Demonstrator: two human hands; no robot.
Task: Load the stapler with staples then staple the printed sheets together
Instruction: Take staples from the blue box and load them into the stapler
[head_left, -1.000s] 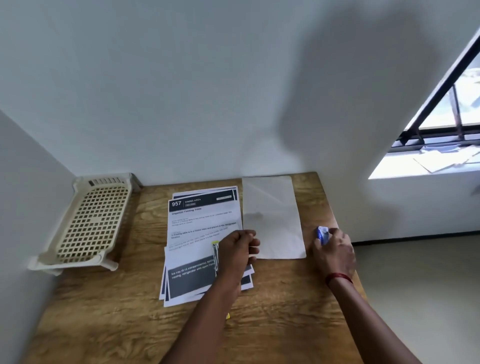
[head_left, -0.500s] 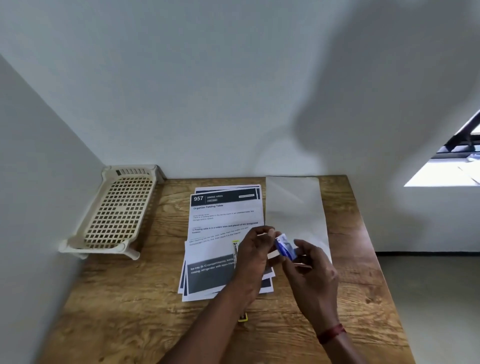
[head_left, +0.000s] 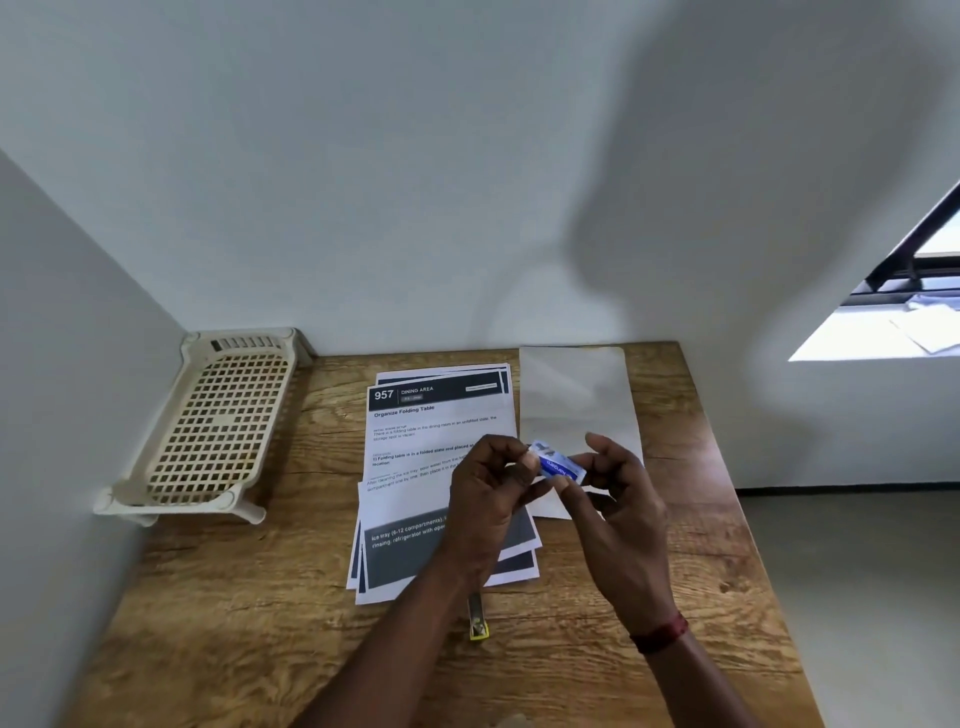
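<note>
Both hands meet over the printed sheets (head_left: 431, 431), which lie fanned in a loose pile in the middle of the wooden table (head_left: 249, 613). Between them is a small blue and white staple box (head_left: 558, 464). My right hand (head_left: 621, 499) holds it by its right end with thumb and fingers. The fingertips of my left hand (head_left: 493, 488) pinch its left end. The stapler (head_left: 477, 618), silver with a yellow tip, lies on the table under my left forearm; only its near end shows.
A blank pale sheet (head_left: 571, 395) lies right of the printed pile, partly under my hands. A cream perforated plastic tray (head_left: 223, 426) stands at the back left against the walls. The table's right edge drops to the floor; a window sits far right.
My right hand picked the staple box up from the table's right edge and carried it to the middle. My left hand lifted off the stapler and took the box's other end.
</note>
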